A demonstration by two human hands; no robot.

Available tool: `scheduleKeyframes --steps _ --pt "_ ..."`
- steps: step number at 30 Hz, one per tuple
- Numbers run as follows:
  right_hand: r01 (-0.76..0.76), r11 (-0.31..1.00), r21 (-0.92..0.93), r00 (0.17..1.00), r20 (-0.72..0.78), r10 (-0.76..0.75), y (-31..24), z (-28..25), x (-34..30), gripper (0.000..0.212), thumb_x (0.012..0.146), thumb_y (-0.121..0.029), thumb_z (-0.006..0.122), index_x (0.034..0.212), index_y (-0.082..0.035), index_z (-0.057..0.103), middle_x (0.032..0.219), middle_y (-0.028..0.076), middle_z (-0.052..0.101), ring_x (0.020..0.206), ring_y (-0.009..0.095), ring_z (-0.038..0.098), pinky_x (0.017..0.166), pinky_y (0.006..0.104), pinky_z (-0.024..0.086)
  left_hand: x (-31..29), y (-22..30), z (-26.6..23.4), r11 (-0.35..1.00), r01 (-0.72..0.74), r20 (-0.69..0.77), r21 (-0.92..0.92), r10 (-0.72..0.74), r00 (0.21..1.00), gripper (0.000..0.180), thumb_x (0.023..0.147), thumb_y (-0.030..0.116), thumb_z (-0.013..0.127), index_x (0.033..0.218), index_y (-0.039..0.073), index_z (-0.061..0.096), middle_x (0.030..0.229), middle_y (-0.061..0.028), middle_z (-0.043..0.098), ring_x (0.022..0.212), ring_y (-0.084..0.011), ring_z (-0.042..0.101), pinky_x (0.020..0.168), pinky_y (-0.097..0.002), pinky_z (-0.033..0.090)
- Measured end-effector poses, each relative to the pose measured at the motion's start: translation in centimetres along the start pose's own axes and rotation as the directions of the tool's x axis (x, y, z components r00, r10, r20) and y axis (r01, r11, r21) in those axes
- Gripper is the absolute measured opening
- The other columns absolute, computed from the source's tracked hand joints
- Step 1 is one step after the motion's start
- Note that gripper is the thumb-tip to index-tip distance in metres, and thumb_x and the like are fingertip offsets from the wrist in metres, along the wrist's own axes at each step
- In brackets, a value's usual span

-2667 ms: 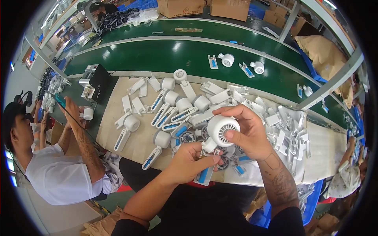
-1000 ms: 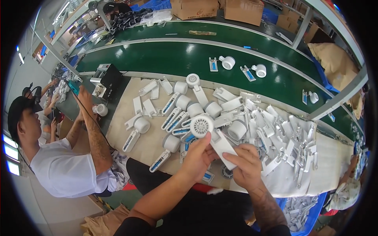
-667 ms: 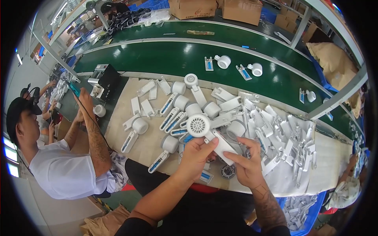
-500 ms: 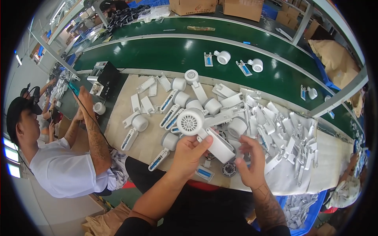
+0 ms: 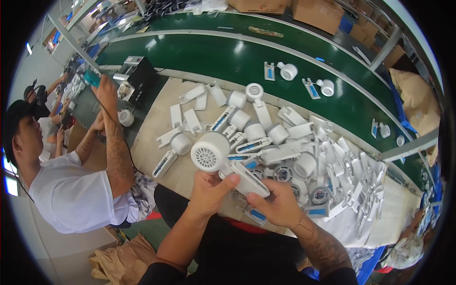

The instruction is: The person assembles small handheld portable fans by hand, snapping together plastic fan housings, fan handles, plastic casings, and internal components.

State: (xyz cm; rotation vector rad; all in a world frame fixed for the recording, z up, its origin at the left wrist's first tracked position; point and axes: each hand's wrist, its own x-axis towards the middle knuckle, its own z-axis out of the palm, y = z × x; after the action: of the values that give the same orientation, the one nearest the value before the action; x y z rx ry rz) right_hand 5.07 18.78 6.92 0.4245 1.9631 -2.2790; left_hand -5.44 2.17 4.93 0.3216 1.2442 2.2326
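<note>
In the head view, holding both hands forward over the near side of the counter (image 5: 154, 135) and supporting one white handheld fan (image 5: 244, 183) between them. Slanting the left forearm up and inward from the lower edge, curling the left hand (image 5: 207, 194) under the neck end of the handle and laying its thumb across the top. Angling the right forearm up and leftward, folding the right hand (image 5: 280, 205) around the handle's free end, pressing from above with the thumb and hiding most of the fingers behind. Bending both hands about halfway closed, gripping only the fan. Tilting its round grille toward the camera at upper left, sloping the handle down to the right, clear of the surface. Facing half-assembled fans (image 5: 180, 143), dark round motor parts (image 5: 320, 195) and, to the right, a heap of white handle shells (image 5: 356, 175). Looking past these toward a green conveyor belt (image 5: 190, 52) carrying white fan heads (image 5: 288, 71). Having a co-worker in a white shirt (image 5: 76, 194) at left, near a black machine (image 5: 140, 78).
</note>
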Motion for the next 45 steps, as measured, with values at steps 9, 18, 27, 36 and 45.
scheduleKeyframes --steps 9,18,27,36,45 --pt "0.203 0.849 -0.488 0.974 0.009 -0.228 -0.9 4.1 5.2 0.024 0.092 -0.027 0.068 0.093 -0.003 0.07 0.067 0.011 0.065 0.057 0.024 0.066 0.055 0.0313 0.05 0.9 1.3 -5.7 0.977 0.029 -0.047 -0.213 -0.04 0.998 0.045 0.09 0.007 0.072 0.13 -0.002 0.054 0.118 -0.0145 0.066 0.112 -0.0239 0.063 0.096 -0.0384 0.052" --pt "0.308 0.691 -0.654 0.951 0.196 -0.239 -7.0 -6.6 23.5 0.019 0.096 -0.017 0.059 0.105 -0.004 0.07 0.087 0.009 0.073 0.078 0.017 0.068 0.072 0.0307 0.054 -1.9 9.3 -11.3 0.36 0.189 -0.262 0.914 0.164 0.951 0.021 0.071 0.015 0.085 0.083 0.003 0.072 0.062 -0.0066 0.062 0.059 -0.0198 0.063 0.054 -0.0345 0.047" --pt "-0.266 0.364 -0.893 0.845 -0.397 -0.357 -3.6 -25.9 36.4 0.068 0.075 -0.045 0.08 0.12 0.003 0.063 0.111 0.022 0.07 0.105 0.034 0.067 0.09 0.0413 0.052 -1.9 4.0 -13.5 -0.017 0.13 -0.123 0.991 0.228 0.966 0.028 0.069 0.027 0.085 0.089 0.01 0.074 0.071 -0.0124 0.064 0.067 -0.0325 0.064 0.06 -0.0413 0.051" --pt "0.324 0.694 -0.643 0.844 -0.135 -0.518 -11.0 -14.5 19.2 0.037 0.092 -0.018 0.072 0.121 0.001 0.058 0.107 0.004 0.064 0.094 0.01 0.058 0.086 0.024 0.046 1.4 4.7 -12.0 -0.015 0.071 -0.054 0.997 0.515 0.855 0.035 0.072 0.031 0.086 0.096 0.008 0.074 0.074 -0.0136 0.066 0.067 -0.0325 0.063 0.062 -0.0415 0.05" --pt "0.289 0.946 -0.149 0.957 0.032 -0.288 -10.8 -6.1 2.4 0.073 0.072 -0.025 0.087 0.13 0.001 0.051 0.108 0.008 0.069 0.098 0.014 0.064 0.087 0.0261 0.048 2.7 -0.3 -0.1 0.94 0.286 0.314 -0.187 -0.219 0.924 0.06 0.104 0.049 0.043 0.139 0.001 0.051 0.125 -0.0195 0.065 0.114 -0.0246 0.063 0.096 -0.0337 0.048"
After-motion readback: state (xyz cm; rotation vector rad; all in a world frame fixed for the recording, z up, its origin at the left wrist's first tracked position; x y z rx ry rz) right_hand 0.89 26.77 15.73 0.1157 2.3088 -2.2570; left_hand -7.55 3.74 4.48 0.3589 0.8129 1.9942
